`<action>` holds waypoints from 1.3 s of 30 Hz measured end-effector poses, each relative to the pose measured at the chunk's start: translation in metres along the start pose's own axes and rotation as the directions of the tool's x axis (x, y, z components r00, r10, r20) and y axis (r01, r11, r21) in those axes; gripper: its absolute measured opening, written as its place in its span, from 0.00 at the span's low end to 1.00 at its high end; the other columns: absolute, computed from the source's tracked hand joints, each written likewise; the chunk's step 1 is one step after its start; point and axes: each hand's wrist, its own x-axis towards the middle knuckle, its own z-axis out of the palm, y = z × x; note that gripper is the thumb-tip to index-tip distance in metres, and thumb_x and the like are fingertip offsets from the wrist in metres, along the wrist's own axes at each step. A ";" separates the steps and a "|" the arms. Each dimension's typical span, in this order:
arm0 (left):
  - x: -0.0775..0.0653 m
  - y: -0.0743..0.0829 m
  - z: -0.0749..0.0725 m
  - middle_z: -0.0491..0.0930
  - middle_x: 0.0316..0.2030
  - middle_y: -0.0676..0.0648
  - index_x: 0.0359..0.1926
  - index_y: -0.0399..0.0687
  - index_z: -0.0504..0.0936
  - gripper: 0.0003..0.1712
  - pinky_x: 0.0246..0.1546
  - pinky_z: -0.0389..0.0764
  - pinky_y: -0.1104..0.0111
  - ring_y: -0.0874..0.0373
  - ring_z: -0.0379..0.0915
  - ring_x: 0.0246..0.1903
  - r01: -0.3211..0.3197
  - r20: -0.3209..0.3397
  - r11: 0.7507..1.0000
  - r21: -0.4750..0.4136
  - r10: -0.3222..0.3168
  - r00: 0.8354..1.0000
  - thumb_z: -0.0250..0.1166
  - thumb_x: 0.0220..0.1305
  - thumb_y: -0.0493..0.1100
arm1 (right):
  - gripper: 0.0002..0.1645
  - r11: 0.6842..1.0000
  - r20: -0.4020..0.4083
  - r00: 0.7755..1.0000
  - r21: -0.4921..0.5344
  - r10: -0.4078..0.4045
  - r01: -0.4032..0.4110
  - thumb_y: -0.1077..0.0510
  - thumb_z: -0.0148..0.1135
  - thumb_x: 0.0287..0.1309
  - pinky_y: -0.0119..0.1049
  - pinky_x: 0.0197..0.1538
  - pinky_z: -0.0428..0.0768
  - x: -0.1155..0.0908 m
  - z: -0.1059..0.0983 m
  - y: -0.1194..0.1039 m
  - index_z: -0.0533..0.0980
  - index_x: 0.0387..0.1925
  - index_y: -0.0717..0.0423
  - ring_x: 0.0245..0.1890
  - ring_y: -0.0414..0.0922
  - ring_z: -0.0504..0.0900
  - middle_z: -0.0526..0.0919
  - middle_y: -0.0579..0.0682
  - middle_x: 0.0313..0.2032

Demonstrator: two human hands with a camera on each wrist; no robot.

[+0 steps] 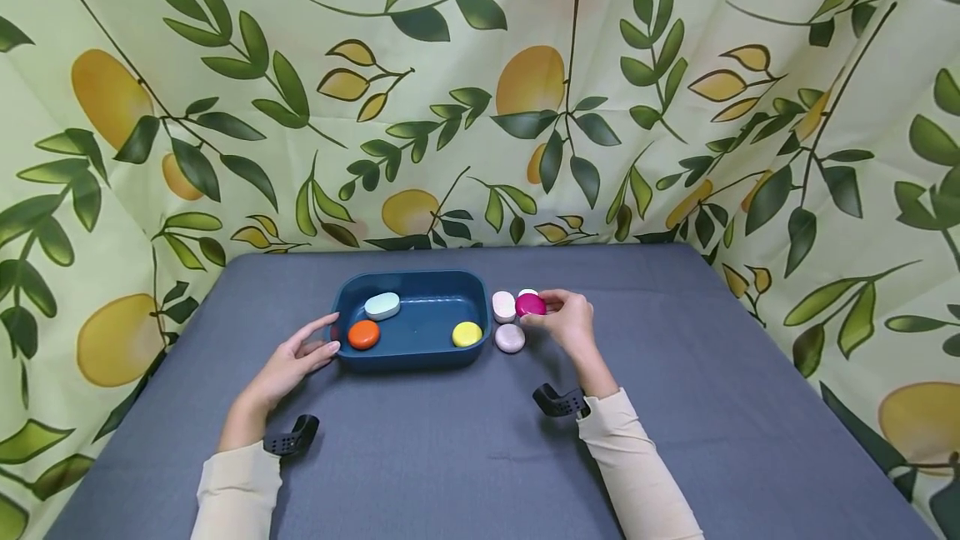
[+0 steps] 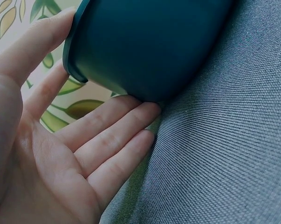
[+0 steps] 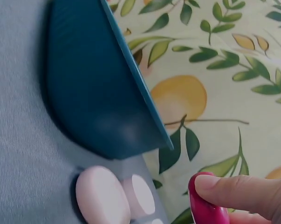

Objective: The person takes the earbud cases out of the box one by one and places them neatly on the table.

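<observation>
A dark blue plastic tub (image 1: 420, 363) stands on the table, holding a pale blue oval soap (image 1: 382, 306), a round orange soap (image 1: 363, 335) and a round yellow soap (image 1: 467, 334). My left hand (image 1: 294, 365) touches the tub's left end, its thumb at the rim and its fairly straight fingers against the wall. To the right of the tub, my right hand (image 1: 567, 322) pinches a magenta soap (image 1: 531, 305) between thumb and fingers, above the table. Beside it lie a pale pink soap (image 1: 503, 307), a pale lilac soap (image 1: 510, 338) and a whitish one (image 1: 528, 292), partly hidden.
Grey-blue cloth (image 1: 450, 457) covers the table. Behind and along the sides hangs a curtain (image 1: 465, 148) printed with leaves and fruit. Each wrist wears a black camera mount, such as the right mount (image 1: 558, 401).
</observation>
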 end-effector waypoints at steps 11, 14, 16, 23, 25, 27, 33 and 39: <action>-0.001 0.001 0.000 0.53 0.73 0.30 0.76 0.58 0.50 0.37 0.66 0.70 0.49 0.37 0.64 0.67 0.005 0.009 1.000 0.009 -0.005 1.000 0.53 0.71 0.55 | 0.28 0.998 0.059 0.998 -0.057 -0.028 0.031 0.61 0.80 0.35 0.35 0.40 0.83 0.009 -0.005 0.026 0.82 0.43 0.66 0.39 0.54 0.87 0.87 0.64 0.40; -0.001 0.001 0.000 0.55 0.72 0.29 0.75 0.58 0.51 0.37 0.66 0.70 0.49 0.38 0.65 0.66 0.006 0.006 1.000 0.008 -0.006 1.000 0.54 0.71 0.55 | 0.27 0.995 0.099 0.995 -0.086 -0.032 0.040 0.62 0.80 0.33 0.30 0.37 0.80 0.010 -0.007 0.032 0.83 0.42 0.66 0.37 0.52 0.86 0.88 0.63 0.38; -0.001 0.001 0.000 0.57 0.71 0.29 0.75 0.57 0.51 0.37 0.66 0.70 0.49 0.38 0.66 0.66 0.006 0.004 1.000 0.010 -0.006 1.000 0.54 0.71 0.55 | 0.27 0.993 0.130 0.991 -0.107 -0.034 0.048 0.61 0.80 0.33 0.29 0.36 0.78 0.011 -0.008 0.035 0.83 0.41 0.66 0.36 0.51 0.86 0.88 0.63 0.37; -0.001 0.001 0.001 0.59 0.70 0.29 0.75 0.57 0.51 0.37 0.65 0.71 0.50 0.39 0.67 0.65 0.004 0.000 1.000 0.007 -0.004 1.000 0.54 0.71 0.55 | 0.28 0.988 0.206 0.979 -0.149 -0.014 0.045 0.61 0.81 0.33 0.27 0.32 0.75 0.012 -0.008 0.042 0.83 0.41 0.66 0.36 0.50 0.85 0.88 0.62 0.37; -0.001 0.001 0.001 0.59 0.70 0.30 0.75 0.57 0.51 0.37 0.65 0.72 0.51 0.40 0.67 0.65 0.000 -0.001 1.000 0.004 0.000 1.000 0.54 0.71 0.54 | 0.28 0.986 0.214 0.977 -0.162 -0.010 0.045 0.60 0.81 0.32 0.27 0.32 0.75 0.012 -0.006 0.044 0.83 0.41 0.66 0.36 0.49 0.85 0.88 0.62 0.37; -0.001 0.001 0.000 0.60 0.70 0.30 0.75 0.56 0.52 0.37 0.65 0.72 0.51 0.40 0.68 0.65 -0.004 -0.002 1.000 0.006 0.004 1.000 0.54 0.71 0.54 | 0.28 0.985 0.214 0.977 -0.168 -0.007 0.044 0.61 0.81 0.32 0.28 0.33 0.76 0.012 -0.005 0.045 0.83 0.41 0.66 0.35 0.49 0.85 0.88 0.62 0.37; -0.001 0.001 0.000 0.59 0.70 0.30 0.75 0.55 0.52 0.38 0.65 0.73 0.51 0.40 0.69 0.64 -0.003 -0.003 1.000 0.001 0.003 1.000 0.55 0.71 0.55 | 0.28 0.984 0.207 0.978 -0.174 0.001 0.036 0.62 0.81 0.31 0.29 0.34 0.77 0.010 -0.002 0.044 0.83 0.41 0.66 0.35 0.50 0.85 0.88 0.62 0.35; 0.000 0.000 -0.001 0.58 0.71 0.30 0.75 0.54 0.53 0.38 0.64 0.74 0.53 0.40 0.69 0.64 -0.009 -0.008 1.000 -0.005 0.009 1.000 0.55 0.70 0.55 | 0.28 0.982 0.220 0.975 -0.186 0.007 0.035 0.62 0.80 0.33 0.29 0.34 0.77 0.009 -0.002 0.042 0.82 0.43 0.67 0.36 0.50 0.84 0.87 0.63 0.37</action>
